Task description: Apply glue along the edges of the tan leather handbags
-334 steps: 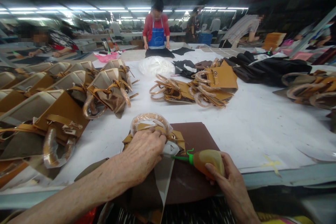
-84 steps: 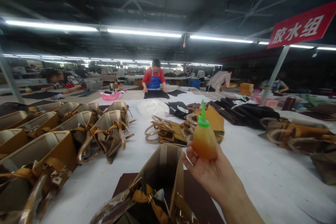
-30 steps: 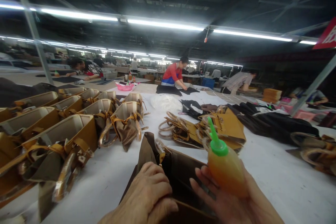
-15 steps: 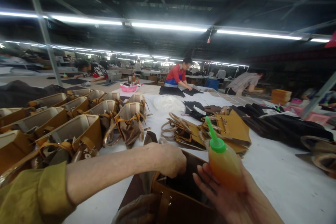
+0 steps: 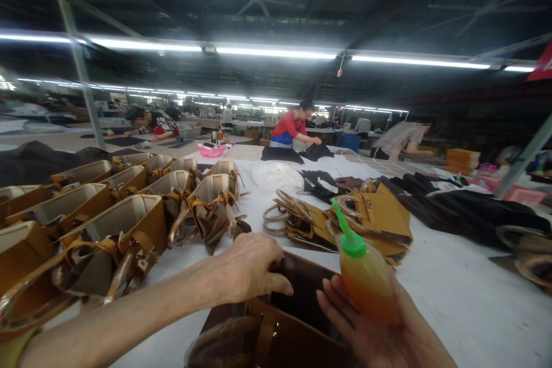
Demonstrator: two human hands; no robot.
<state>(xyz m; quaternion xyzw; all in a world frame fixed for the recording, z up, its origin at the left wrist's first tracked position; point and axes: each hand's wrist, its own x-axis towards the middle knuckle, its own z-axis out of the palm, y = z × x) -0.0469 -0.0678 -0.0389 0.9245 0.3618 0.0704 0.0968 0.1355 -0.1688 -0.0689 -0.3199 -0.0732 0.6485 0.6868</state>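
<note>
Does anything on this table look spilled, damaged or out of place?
No spill or damage stands out. Only the middle bags look untidy: they lie heaped, while the left bags stand open in rows.

1 squeeze bottle (image 5: pixel 366 284) up close, 1 open bag (image 5: pixel 297 336) in front, 1 blue bin (image 5: pixel 348 142), 2 metal posts (image 5: pixel 80 69). Standing bags (image 5: pixel 149 221) at left: about a dozen (rows overlap, exact count unclear).

the bottle (image 5: pixel 370 287) is yellow above and orange below, with a bright green nozzle (image 5: pixel 352 243). the near bag (image 5: pixel 306 330) is brown outside and dark inside; the standing bags (image 5: pixel 149 221) are mustard tan with cream linings. the worktop (image 5: pixel 466 284) is white, a basin (image 5: pixel 212 152) pink, a co-worker's sleeve (image 5: pixel 286 122) red and apron (image 5: pixel 282 140) blue.
</note>
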